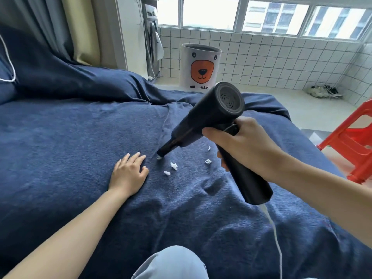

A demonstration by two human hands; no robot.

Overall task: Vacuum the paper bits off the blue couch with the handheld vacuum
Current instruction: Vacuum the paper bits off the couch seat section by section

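While I look down from the head camera, a pale grey trouser knee (171, 262) sits nearest, at the bottom edge, with the dark blue fabric-covered couch (60, 148) spreading out beyond it. A white cord (275, 236) trails from the butt of the black handheld vacuum (213, 121) down across the cushion. My right hand (243, 146) is wrapped round the vacuum's handle, fingers curled tight about it, thumb lying along the top near the body. My left hand (128, 172) lies flat on the couch, palm down, fingers loosely spread and holding nothing. The vacuum tilts down and to the left, its narrow nozzle tip touching the couch just beside the left fingertips, with one white scrap right at the nozzle mouth. The small white paper bits (174, 166) lie scattered on the cushion between my two hands, just right of the nozzle tip. Further off, past the couch edge, a red plastic stool (350, 141) stands to the right. On the pale floor behind stands a white round basket with an orange bear face (201, 67), and beyond it a white tiled wall (281, 63) under a row of windows.
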